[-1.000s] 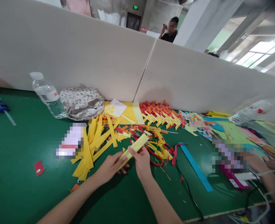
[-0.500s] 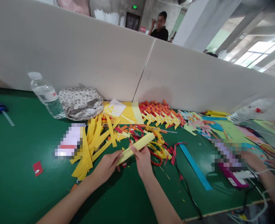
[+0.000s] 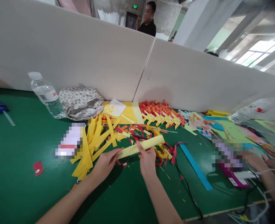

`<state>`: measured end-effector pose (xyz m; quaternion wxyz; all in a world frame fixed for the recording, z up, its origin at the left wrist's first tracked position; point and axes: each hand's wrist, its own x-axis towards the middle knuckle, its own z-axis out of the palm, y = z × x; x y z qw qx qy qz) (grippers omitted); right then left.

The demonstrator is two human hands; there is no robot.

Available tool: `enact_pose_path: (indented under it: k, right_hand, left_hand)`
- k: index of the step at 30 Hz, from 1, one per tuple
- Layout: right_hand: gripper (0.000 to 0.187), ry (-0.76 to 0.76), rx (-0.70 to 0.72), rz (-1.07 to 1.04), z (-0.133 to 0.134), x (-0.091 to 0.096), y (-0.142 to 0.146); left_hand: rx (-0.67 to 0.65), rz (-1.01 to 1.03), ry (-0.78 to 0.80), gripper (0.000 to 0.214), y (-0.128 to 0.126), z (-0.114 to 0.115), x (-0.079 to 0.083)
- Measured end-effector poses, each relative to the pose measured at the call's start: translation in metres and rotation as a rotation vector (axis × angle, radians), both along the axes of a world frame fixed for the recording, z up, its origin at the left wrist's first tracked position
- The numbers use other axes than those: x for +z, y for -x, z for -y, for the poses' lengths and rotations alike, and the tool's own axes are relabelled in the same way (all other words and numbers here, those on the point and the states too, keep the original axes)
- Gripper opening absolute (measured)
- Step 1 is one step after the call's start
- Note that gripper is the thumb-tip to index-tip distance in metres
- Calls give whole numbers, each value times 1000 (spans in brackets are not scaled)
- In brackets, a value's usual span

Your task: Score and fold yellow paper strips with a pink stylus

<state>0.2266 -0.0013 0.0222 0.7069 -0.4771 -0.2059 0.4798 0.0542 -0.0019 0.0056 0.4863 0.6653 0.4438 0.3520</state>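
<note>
A pale yellow folded paper strip [image 3: 149, 144] is held above the table between both hands. Its left end is pinched by my left hand [image 3: 106, 163], and my right hand [image 3: 148, 158] grips it near the middle, thumb on top. Beneath and behind it lie red and yellow paper scraps, with a yellow glue gun [image 3: 154, 130] partly covered by the strip. Yellow-handled scissors [image 3: 161, 152] show just beyond my right hand. Darker yellow paper strips [image 3: 97, 137] are heaped left of my hands.
Woven paper fish [image 3: 160, 115] line the partition [image 3: 100, 53]. A water bottle [image 3: 47, 95] and a patterned cloth bag [image 3: 81, 102] stand at the back left, a phone [image 3: 70, 141] in front of them. Right are a blue strip [image 3: 195, 166], a black cable [image 3: 186, 186] and another person's hand [image 3: 254, 160].
The pale yellow strip has turned flatter, its free end moving right and down. My right hand has shifted slightly right with it. Beyond the partition, a person has moved left.
</note>
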Motion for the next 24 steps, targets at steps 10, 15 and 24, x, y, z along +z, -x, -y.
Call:
enact_pose_path:
  k: [10, 15, 24]
  right_hand:
    - [38, 72, 138, 0, 3, -1, 6]
    - [39, 37, 119, -12, 2, -1, 8]
    - [37, 71, 227, 27, 7, -2, 14]
  left_hand:
    - [58, 8, -12, 29, -1, 5, 4]
    - [51, -3, -17, 29, -2, 6, 3]
    - [22, -25, -20, 27, -1, 4, 5]
